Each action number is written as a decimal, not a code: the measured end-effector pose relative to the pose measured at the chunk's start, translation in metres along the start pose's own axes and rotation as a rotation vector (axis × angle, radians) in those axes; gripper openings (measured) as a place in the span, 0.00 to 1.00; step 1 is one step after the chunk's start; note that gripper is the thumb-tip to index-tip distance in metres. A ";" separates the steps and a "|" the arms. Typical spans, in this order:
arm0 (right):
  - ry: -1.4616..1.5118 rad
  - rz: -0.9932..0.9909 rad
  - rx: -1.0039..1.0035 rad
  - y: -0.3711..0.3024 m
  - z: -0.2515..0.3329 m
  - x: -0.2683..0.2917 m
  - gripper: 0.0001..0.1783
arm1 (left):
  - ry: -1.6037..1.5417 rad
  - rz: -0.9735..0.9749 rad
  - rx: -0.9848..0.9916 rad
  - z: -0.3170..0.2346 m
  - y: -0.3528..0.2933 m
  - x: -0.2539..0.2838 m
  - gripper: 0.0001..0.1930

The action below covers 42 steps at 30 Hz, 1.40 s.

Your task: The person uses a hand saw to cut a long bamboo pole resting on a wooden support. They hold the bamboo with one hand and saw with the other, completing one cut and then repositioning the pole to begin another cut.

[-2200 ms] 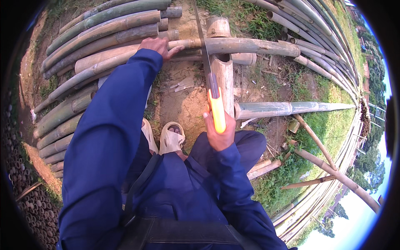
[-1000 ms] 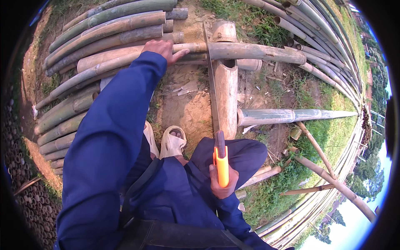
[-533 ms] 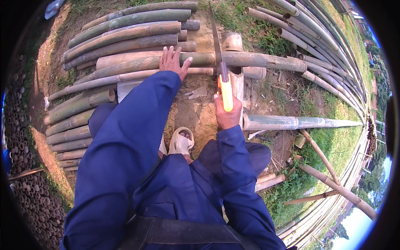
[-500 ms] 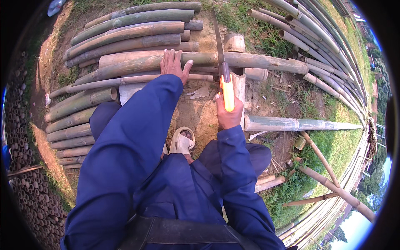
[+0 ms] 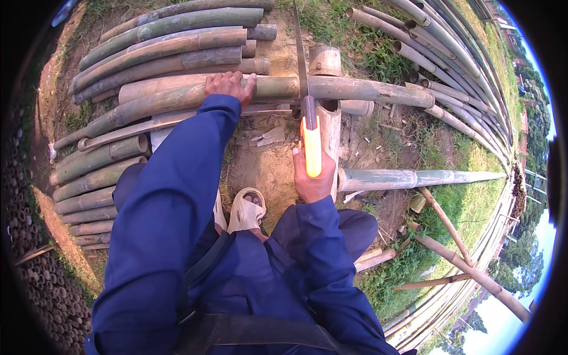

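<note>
My right hand (image 5: 315, 174) is closed round the yellow handle of a hand saw (image 5: 300, 53). The dark blade points away from me and lies across a long bamboo pole (image 5: 367, 90). My left hand (image 5: 231, 87) grips the same pole to the left of the blade, fingers over its top and thumb spread toward the saw. Beneath the pole, near the cut, a thick upright-lying bamboo piece (image 5: 329, 127) supports it, with a short bamboo stub (image 5: 325, 61) just beyond. The blade's contact with the pole is partly hidden by the saw itself.
Cut bamboo lengths (image 5: 171, 36) lie stacked at the far left, with more (image 5: 97, 183) beside my left arm. Long poles (image 5: 449, 53) fan out at the far right. A green pole (image 5: 408, 178) points right. Crossed bamboo props (image 5: 449, 231) stand at the lower right.
My right hand and the saw have drawn back toward me along the blade's line. My left hand stays on the pole. The whole view has shifted slightly.
</note>
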State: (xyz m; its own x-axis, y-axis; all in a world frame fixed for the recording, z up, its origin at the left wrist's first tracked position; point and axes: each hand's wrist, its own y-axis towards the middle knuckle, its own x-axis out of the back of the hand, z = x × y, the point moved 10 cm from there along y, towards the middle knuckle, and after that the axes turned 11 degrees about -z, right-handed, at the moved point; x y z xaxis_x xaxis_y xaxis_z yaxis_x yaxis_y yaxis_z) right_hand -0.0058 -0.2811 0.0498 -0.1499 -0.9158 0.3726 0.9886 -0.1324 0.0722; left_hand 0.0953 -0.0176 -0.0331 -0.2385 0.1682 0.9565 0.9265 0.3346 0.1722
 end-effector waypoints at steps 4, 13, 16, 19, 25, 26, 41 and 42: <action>-0.011 0.029 -0.002 -0.041 -0.002 0.029 0.07 | 0.003 0.086 0.017 0.008 0.006 -0.007 0.33; -0.204 0.101 -0.075 -0.083 0.016 0.061 0.09 | 0.025 0.054 0.003 0.011 -0.001 -0.006 0.30; 0.015 0.015 -0.013 -0.004 0.013 0.006 0.09 | 0.004 0.034 -0.022 -0.003 0.004 -0.005 0.31; -0.056 0.070 -0.122 -0.041 0.001 0.027 0.06 | 0.004 0.091 0.005 0.008 -0.004 -0.006 0.31; -0.176 0.071 -0.008 -0.141 0.027 0.100 0.14 | 0.067 0.075 0.040 0.013 0.007 -0.003 0.31; -0.162 0.080 -0.028 -0.129 0.030 0.094 0.14 | 0.053 0.058 0.032 0.012 0.005 -0.002 0.31; -0.207 0.110 -0.087 -0.129 0.030 0.088 0.17 | 0.070 0.099 0.015 0.010 0.003 -0.003 0.31; -0.198 0.101 -0.099 -0.105 0.026 0.073 0.14 | 0.059 0.068 0.010 0.012 0.004 -0.004 0.31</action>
State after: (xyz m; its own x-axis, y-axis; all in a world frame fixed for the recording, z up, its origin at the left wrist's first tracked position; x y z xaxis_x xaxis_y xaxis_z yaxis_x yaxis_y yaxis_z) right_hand -0.1211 -0.3245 0.0935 -0.0408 -0.8354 0.5481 0.9941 -0.0893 -0.0622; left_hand 0.0964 -0.0062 -0.0390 -0.1572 0.1361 0.9781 0.9370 0.3333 0.1042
